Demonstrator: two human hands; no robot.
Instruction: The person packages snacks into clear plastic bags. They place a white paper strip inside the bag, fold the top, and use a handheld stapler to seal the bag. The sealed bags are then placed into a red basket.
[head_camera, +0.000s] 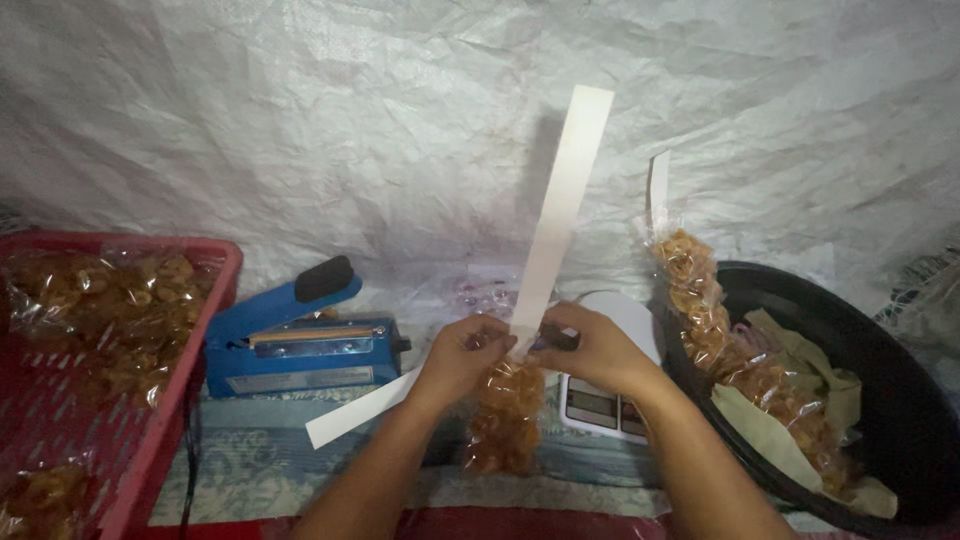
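My left hand (462, 356) and my right hand (593, 350) meet at the top of a narrow clear bag of golden fried snacks (505, 415), which hangs down between them. Both hands pinch the bag's mouth together with a long white paper strip (558, 215). One end of the strip stands up toward the wall; the other end runs down to the left, below my left wrist.
A blue heat sealer (300, 345) sits left of my hands. A red crate (165, 400) with bagged snacks is at far left. A white digital scale (605, 400) lies behind my right hand. A black basin (890, 400) at right holds another long snack bag (740, 360) and paper.
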